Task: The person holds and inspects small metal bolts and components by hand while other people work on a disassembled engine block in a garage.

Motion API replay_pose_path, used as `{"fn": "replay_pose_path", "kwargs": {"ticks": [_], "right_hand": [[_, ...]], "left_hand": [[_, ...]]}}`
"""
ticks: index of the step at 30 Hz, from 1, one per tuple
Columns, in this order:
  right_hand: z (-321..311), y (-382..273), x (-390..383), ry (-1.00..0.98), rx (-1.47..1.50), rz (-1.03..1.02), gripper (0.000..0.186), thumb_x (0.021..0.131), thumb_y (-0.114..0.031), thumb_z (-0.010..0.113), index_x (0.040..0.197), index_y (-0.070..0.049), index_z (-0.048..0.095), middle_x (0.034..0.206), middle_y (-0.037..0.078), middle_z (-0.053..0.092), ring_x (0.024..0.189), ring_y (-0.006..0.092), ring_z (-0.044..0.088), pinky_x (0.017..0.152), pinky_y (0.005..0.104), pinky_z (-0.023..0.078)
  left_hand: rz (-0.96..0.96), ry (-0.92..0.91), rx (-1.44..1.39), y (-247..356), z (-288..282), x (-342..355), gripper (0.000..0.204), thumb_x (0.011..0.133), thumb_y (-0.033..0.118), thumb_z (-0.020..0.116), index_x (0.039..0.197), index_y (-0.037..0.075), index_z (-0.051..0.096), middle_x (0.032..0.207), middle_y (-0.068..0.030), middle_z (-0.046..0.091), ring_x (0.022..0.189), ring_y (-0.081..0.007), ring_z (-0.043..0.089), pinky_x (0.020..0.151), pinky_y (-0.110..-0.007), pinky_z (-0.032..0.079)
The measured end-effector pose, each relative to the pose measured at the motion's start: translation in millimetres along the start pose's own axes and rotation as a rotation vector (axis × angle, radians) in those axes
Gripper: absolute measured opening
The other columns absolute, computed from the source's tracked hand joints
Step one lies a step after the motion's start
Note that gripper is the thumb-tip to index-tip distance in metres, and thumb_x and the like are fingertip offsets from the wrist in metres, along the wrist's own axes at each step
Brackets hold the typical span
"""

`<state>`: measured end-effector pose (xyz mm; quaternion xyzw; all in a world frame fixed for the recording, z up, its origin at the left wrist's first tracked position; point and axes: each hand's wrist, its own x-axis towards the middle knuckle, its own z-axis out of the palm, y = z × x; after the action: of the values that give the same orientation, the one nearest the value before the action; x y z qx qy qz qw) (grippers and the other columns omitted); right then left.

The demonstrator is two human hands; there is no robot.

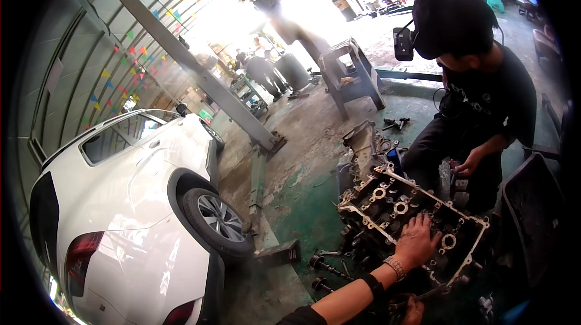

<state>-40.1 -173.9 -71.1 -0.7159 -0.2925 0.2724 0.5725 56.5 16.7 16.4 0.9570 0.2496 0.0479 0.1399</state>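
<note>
An opened engine block [369,222] with a pale gasket edge and dark, oily insides lies in front of me. My left hand [417,239], with a metal watch on its wrist, rests palm down on the inner parts, its fingers stretched and touching them. Several pale ring-shaped flanges show around it. At the lower edge, my right hand [414,311] is closed around a dark, bar-shaped tool [433,293] beside the block's near side; its exact kind is too dark to make out.
A person in black [496,95] sits across the block, hands low by its far side. A white car [133,204] stands at left, near a lift post [187,59]. Loose shafts [327,267] lie left of the block; a stool [351,74] stands behind.
</note>
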Motion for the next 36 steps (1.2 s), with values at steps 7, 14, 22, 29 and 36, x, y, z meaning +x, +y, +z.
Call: {"fn": "replay_pose_path", "kwargs": {"ticks": [7,14,22,29,36], "right_hand": [[-0.8,0.1,0.2,0.003,-0.007,0.000,0.033,0.093,-0.017,0.056,0.121,-0.001,0.058,0.111,0.019,0.064,0.101,0.0319,0.062,0.087,0.0435,0.050],[-0.9,-1.5,1.2,-0.003,-0.015,-0.001,0.033,0.093,-0.017,0.055,0.121,0.000,0.057,0.110,0.020,0.064,0.101,0.0320,0.062,0.087,0.0434,0.050],[-0.5,-1.4,2.6,-0.004,-0.024,-0.007,0.032,0.093,-0.017,0.055,0.120,0.000,0.058,0.110,0.020,0.064,0.101,0.0320,0.062,0.086,0.0433,0.050],[0.1,-0.4,2.3,0.000,-0.023,-0.011,0.032,0.092,-0.017,0.056,0.120,0.000,0.058,0.110,0.019,0.064,0.100,0.0319,0.062,0.086,0.0432,0.050],[0.8,0.6,2.0,0.005,-0.027,-0.012,0.032,0.092,-0.016,0.056,0.119,0.000,0.058,0.110,0.019,0.064,0.100,0.0318,0.062,0.086,0.0431,0.050]], "left_hand": [[-0.005,-0.028,-0.007,2.2,-5.0,-0.6,0.064,0.093,0.039,0.052,0.133,-0.009,0.041,0.137,-0.0257,0.045,0.126,-0.0365,0.043,0.106,-0.042,0.033],[-0.013,-0.039,-0.012,2.7,-5.9,-0.5,0.064,0.093,0.039,0.052,0.133,-0.009,0.041,0.137,-0.0257,0.045,0.127,-0.0366,0.043,0.106,-0.042,0.033],[0.002,0.013,-0.009,0.6,-0.9,-0.5,0.064,0.092,0.040,0.053,0.133,-0.008,0.041,0.137,-0.0258,0.045,0.126,-0.0362,0.043,0.106,-0.042,0.033],[0.005,0.027,0.005,0.1,1.1,-1.2,0.064,0.092,0.039,0.053,0.133,-0.009,0.041,0.137,-0.0260,0.045,0.125,-0.0362,0.044,0.105,-0.042,0.034],[0.005,0.019,0.006,1.0,-0.9,-1.0,0.064,0.092,0.040,0.053,0.133,-0.009,0.042,0.136,-0.0259,0.046,0.125,-0.0362,0.044,0.105,-0.042,0.034]]}}
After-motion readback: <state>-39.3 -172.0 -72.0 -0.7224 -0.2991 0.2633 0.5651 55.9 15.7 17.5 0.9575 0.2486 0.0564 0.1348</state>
